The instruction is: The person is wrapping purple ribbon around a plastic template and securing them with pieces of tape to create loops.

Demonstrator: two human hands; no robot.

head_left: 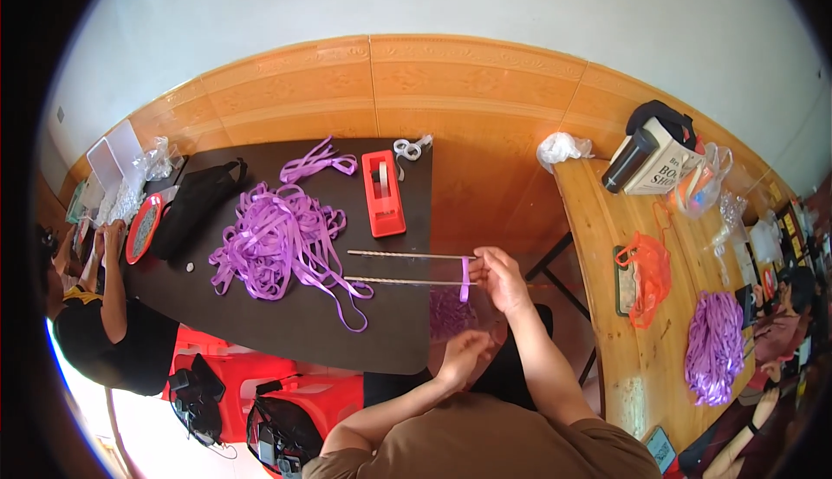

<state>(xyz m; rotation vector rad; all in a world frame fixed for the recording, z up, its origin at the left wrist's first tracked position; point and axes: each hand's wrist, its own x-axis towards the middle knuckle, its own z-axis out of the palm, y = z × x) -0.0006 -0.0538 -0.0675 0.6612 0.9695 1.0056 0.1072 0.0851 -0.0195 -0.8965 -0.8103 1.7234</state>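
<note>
Two thin metal rods [407,254] run side by side past the dark table's right edge, their left ends over the tabletop. A short purple ribbon [465,281] loops around both rods near their right ends. My right hand [501,281] is there, fingers curled at the rod tips and against the ribbon. Lower and nearer my body, my left hand [466,359] has its fingers bent together; I cannot make out anything in it. A big tangled heap of purple ribbon [277,241] lies on the table, with strands reaching the rods' left ends.
On the dark table [347,340] are a red tape dispenser [383,193], scissors [407,148], a black bag [195,206] and a red tray [143,229]. The wooden table [624,358] at right bears a purple ribbon bundle [715,349]. Co-workers sit at both sides; red stools [321,401] stand below.
</note>
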